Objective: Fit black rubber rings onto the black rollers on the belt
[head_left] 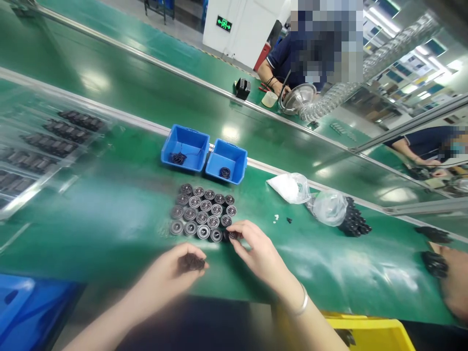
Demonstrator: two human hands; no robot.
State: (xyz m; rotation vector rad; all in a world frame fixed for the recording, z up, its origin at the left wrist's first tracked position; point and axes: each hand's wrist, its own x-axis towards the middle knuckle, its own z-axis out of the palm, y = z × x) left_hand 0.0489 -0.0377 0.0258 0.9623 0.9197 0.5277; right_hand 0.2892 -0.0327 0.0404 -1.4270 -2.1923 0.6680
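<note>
Hands low at near centre, both forearms coming in from the near edge. Left hand [171, 270] curled, palm partly up, fingers clenched around a small bunch of black rings [193, 262], blurred. Right hand [256, 251] reaches left, wrist with a silver bangle [302, 302], fingers pinching a black round part [232, 235] at the near right corner of the cluster of round parts [203, 212]. Cluster sits on the green worktop [109, 219] in rough rows, pieces touching each other, just far of both hands.

Around: two blue bins [204, 156] side by side far of the cluster, each with a few black pieces inside. To the right, clear plastic bags [310, 197] and a heap of black parts [354, 223] beside them; tiny white and black bits between bags and cluster. Far left, blurred trays of dark parts [54, 141]. Yellow bin [365, 331] at the near right edge, blue crate [25, 312] at near left. Another person's sleeve and hand [278, 85] at the far side by a metal funnel with a hose [298, 97].

Nothing between the hands and the cluster. Open green surface left of the cluster and between the right hand and the bags. Metal rail runs just behind the blue bins.
</note>
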